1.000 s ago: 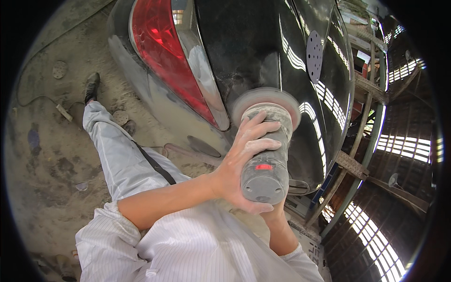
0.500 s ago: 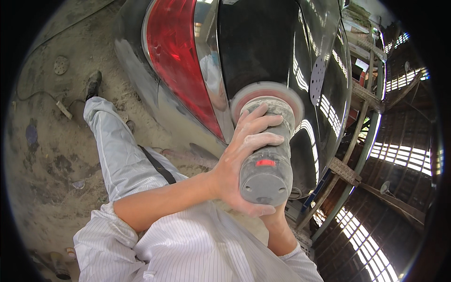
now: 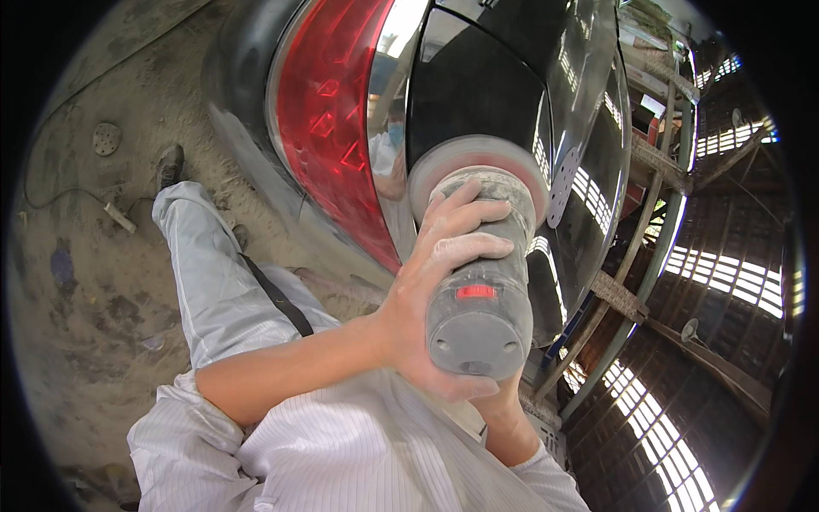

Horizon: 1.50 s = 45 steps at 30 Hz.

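My left hand (image 3: 426, 282) wraps around the dusty grey body of a power sander (image 3: 486, 256), its thumb below and fingers spread across the top. The tool's round pad (image 3: 426, 175), blurred at the rim, rests against a glossy black car panel (image 3: 469, 94). Just left of the pad runs a red tail light (image 3: 328, 119) with a shiny strip beside it. My right forearm rises from below, and what shows of my right hand (image 3: 503, 394) is behind the sander's lower end; its fingers are hidden.
A perforated grey disc (image 3: 562, 188) lies against the panel to the right. On the dusty floor are another holed disc (image 3: 107, 139), a cable with a pale block (image 3: 119, 218), and my shoe (image 3: 171, 165). Wooden beams (image 3: 620, 295) stand at the right.
The view has shifted a little. Against the tail light's lower tip, the sander has moved slightly farther up the panel. My left hand keeps the same hold.
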Each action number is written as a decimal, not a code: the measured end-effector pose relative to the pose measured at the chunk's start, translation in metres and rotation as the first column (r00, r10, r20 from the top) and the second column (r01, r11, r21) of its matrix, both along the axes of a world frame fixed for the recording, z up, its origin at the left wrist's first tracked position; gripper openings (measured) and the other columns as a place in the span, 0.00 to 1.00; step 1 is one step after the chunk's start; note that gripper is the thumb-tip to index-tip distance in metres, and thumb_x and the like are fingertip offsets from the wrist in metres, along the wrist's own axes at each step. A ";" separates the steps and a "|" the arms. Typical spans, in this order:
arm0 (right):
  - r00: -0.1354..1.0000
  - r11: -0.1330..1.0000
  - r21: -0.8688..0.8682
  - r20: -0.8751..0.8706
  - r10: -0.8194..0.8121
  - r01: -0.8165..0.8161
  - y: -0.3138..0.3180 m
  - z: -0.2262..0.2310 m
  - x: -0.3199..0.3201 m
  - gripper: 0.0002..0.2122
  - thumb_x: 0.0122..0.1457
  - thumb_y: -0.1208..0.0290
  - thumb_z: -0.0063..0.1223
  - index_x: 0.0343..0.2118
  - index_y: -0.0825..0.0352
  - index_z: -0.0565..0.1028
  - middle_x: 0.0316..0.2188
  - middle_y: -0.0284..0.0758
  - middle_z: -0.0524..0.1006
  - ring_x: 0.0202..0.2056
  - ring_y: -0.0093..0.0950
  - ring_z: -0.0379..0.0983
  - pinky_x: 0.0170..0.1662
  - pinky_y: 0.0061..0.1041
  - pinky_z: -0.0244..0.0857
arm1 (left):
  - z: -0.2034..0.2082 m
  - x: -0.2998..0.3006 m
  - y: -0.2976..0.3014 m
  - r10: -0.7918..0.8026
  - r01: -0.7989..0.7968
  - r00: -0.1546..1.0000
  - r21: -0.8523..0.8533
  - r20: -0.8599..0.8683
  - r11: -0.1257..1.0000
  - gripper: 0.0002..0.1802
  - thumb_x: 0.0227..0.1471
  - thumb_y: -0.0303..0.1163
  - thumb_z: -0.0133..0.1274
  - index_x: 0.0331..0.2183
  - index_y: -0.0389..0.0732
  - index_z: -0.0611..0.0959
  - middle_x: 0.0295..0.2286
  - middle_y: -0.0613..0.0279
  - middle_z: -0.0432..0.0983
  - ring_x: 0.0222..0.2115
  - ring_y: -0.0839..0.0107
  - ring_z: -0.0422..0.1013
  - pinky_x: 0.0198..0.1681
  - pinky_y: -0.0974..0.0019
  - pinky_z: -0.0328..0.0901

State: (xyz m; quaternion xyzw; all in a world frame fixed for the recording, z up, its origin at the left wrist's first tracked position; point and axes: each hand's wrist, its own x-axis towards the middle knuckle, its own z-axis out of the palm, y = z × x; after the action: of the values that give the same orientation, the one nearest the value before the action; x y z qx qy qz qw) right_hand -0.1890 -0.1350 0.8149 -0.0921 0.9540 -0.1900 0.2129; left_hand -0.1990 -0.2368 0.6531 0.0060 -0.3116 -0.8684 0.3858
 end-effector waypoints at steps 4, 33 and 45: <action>1.000 1.000 -0.003 -0.012 0.006 -0.006 -0.036 -0.002 -0.015 0.43 0.50 0.68 0.82 0.68 0.73 0.70 0.50 0.45 0.88 0.50 0.37 0.88 0.52 0.32 0.79 | -0.001 -0.013 -0.035 -0.019 0.019 1.000 -0.015 0.008 1.000 0.62 0.31 0.59 0.78 0.64 0.37 0.75 0.66 0.37 0.68 0.72 0.30 0.56 0.73 0.29 0.46; 0.985 0.971 -0.170 -0.005 -0.174 0.171 0.105 0.021 0.021 0.40 0.51 0.65 0.79 0.66 0.73 0.72 0.50 0.45 0.88 0.52 0.33 0.87 0.53 0.35 0.79 | 0.052 0.013 0.059 -0.197 0.205 0.979 -0.349 0.060 0.914 0.66 0.35 0.63 0.79 0.68 0.38 0.71 0.70 0.35 0.62 0.74 0.32 0.52 0.74 0.25 0.43; 0.988 0.986 0.153 0.126 -0.088 0.068 -0.012 0.061 -0.050 0.46 0.48 0.64 0.81 0.69 0.73 0.69 0.49 0.46 0.88 0.54 0.41 0.87 0.54 0.37 0.78 | 0.044 -0.065 -0.032 -0.213 0.199 0.976 -0.211 -0.044 0.957 0.67 0.32 0.68 0.76 0.65 0.35 0.74 0.67 0.37 0.65 0.72 0.37 0.57 0.74 0.32 0.48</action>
State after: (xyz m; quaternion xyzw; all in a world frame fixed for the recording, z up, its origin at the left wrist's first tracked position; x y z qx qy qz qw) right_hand -0.2388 -0.1467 0.8757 -0.0259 0.9522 -0.1322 0.2742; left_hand -0.2640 -0.2688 0.6966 -0.0953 -0.3854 -0.8667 0.3019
